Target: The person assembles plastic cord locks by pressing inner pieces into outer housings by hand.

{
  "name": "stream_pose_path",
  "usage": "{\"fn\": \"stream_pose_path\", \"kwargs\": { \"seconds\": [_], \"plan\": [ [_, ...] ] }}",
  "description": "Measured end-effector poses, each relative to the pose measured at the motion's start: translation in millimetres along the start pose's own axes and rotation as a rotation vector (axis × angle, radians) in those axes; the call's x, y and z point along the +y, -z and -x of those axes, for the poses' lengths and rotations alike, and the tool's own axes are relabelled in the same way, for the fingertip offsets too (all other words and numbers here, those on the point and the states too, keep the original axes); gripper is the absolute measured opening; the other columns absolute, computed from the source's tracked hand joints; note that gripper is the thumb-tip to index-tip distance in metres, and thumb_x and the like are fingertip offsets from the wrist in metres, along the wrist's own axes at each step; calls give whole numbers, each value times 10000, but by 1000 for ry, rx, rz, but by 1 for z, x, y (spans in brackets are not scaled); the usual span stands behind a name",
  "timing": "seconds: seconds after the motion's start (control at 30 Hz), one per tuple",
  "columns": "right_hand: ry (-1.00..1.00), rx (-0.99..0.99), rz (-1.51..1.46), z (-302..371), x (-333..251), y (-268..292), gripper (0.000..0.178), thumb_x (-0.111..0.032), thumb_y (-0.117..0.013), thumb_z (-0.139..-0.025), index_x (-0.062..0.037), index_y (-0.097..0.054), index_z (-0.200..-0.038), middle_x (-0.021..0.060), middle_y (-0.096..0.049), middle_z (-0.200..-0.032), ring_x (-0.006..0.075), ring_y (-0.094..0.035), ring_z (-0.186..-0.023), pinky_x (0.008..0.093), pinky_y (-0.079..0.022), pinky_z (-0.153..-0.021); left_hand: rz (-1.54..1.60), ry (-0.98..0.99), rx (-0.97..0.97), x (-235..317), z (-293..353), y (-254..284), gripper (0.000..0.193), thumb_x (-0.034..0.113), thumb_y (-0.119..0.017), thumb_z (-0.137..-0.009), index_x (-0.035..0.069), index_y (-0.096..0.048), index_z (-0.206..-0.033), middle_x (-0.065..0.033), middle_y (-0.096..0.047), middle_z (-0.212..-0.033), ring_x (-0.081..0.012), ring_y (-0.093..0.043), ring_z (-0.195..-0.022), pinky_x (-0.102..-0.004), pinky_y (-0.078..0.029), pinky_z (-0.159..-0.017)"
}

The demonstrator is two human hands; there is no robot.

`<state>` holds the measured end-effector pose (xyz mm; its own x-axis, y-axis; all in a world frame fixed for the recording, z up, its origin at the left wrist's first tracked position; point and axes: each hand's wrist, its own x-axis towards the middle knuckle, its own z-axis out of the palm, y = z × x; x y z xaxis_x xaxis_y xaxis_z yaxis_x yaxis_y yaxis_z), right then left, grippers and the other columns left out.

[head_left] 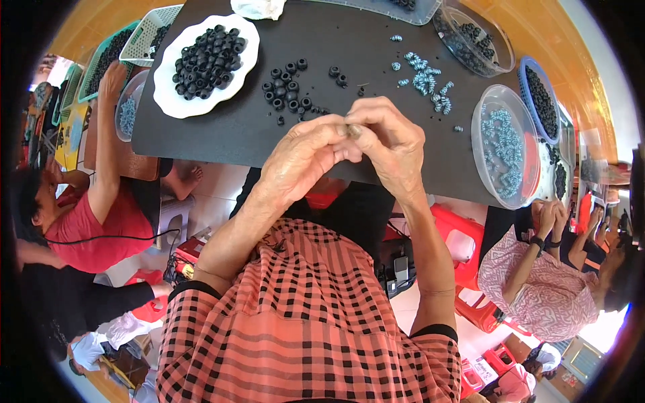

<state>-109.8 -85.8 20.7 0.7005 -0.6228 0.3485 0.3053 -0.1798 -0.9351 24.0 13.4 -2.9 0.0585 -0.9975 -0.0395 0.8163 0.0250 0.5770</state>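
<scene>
My left hand and my right hand meet over the near edge of the dark table. Thumbs and fingertips of both are pinched together, and whatever small thing they hold is too hidden to name. Just beyond them lies a loose cluster of black round pieces with holes. A scalloped white plate at the far left bears a heap of the same black pieces. To the right of my hands, small blue-and-silver striped coiled pieces are scattered on the tabletop.
Clear round tubs stand at the right, one with blue striped pieces, another with black ones. A blue basket sits beyond. People work at both sides: a red-shirted person left, a pink-patterned one right.
</scene>
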Motion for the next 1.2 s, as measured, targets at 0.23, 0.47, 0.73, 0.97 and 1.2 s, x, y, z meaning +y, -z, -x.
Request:
{"fn": "stream_pose_path", "kwargs": {
  "seconds": [0.23, 0.47, 0.73, 0.97, 1.2],
  "plan": [
    [-98, 374, 261, -12, -1, 16, 57, -3, -630, -905, 11, -678, -932, -46, -607, -784, 20, -508, -691, 179, -418, -616, -268, -73, 172, 5, 7, -15, 196, 97, -542, -933, -61, -624, -1014, -118, -654, -940, -173, -624, -851, -309, -481, -842],
    [11, 22, 886, -42, 7, 20, 131, -40, -679, -811, -47, -682, -942, 105, -637, -839, 209, -643, -661, 324, -516, -649, -339, -107, 150, 8, 5, -7, 224, 117, -485, -957, -37, -593, -1079, -91, -637, -827, -212, -588, -966, -352, -454, -926],
    [-15, -54, 1050, -45, 4, 19, 139, -34, -661, -761, -40, -687, -898, 97, -608, -794, 223, -614, -653, 335, -501, -628, -292, -139, 116, 6, 4, -3, 245, 145, -508, -974, -35, -588, -1119, -92, -633, -831, -212, -593, -958, -356, -462, -917],
    [-106, -10, 699, -28, 2, 19, 167, 8, -628, -807, -14, -697, -959, 21, -614, -827, 74, -545, -666, 226, -452, -626, -356, -136, 159, 4, 2, -7, 220, 119, -509, -967, -32, -604, -1096, -86, -642, -847, -174, -606, -923, -317, -467, -892],
    [-107, -8, 647, -27, -1, 21, 185, -25, -652, -793, -16, -697, -973, 98, -657, -891, 157, -640, -657, 288, -513, -624, -172, -152, 104, 8, 5, 3, 219, 136, -503, -966, -25, -599, -1080, -97, -653, -847, -179, -611, -949, -322, -454, -912]
  ]
}}
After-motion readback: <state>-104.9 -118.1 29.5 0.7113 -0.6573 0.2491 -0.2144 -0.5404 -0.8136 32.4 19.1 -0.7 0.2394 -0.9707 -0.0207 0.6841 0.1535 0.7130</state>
